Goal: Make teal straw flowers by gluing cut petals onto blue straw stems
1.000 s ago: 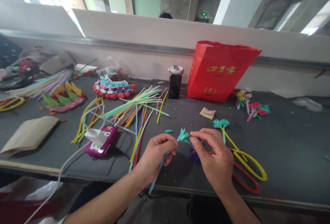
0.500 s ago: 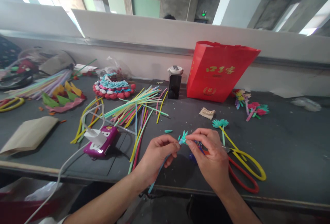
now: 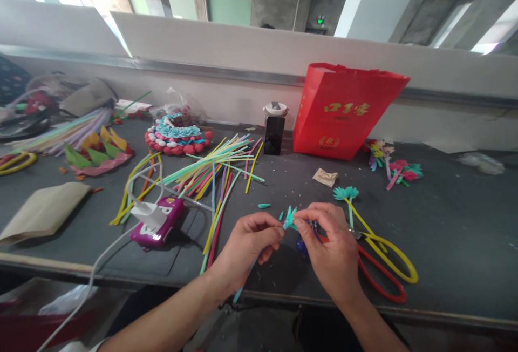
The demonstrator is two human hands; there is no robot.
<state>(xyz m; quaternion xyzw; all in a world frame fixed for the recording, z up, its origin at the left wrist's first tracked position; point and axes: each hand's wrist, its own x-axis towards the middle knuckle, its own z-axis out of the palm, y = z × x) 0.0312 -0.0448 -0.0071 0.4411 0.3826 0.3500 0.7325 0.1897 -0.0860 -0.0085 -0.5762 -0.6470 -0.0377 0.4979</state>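
Note:
A small turquoise pipe-cleaner flower (image 3: 290, 215) with a pale blue stem (image 3: 238, 292) is held between my hands above the table's front part. My left hand (image 3: 254, 238) pinches it just below the petals, and the stem runs down behind that hand. My right hand (image 3: 329, 244) pinches the petals between thumb and fingertips. Beside the right hand lie scissors (image 3: 394, 292) with large red and yellow handles, their blades partly hidden by the hand. A dark blue thing (image 3: 301, 247), mostly covered, sits under the right hand. Loose turquoise pieces (image 3: 264, 205) lie just beyond the flower.
Another turquoise flower (image 3: 346, 194) lies by the scissors. Many coloured pipe cleaners (image 3: 214, 166) spread left of centre, near a purple power strip (image 3: 156, 236) with a white plug and cable. A phone (image 3: 274, 136) leans on a cup, beside a red bag (image 3: 343, 114).
The flower and both hands have shifted very slightly to the right. Both hands keep their pinch on it, and the things on the table stay put.

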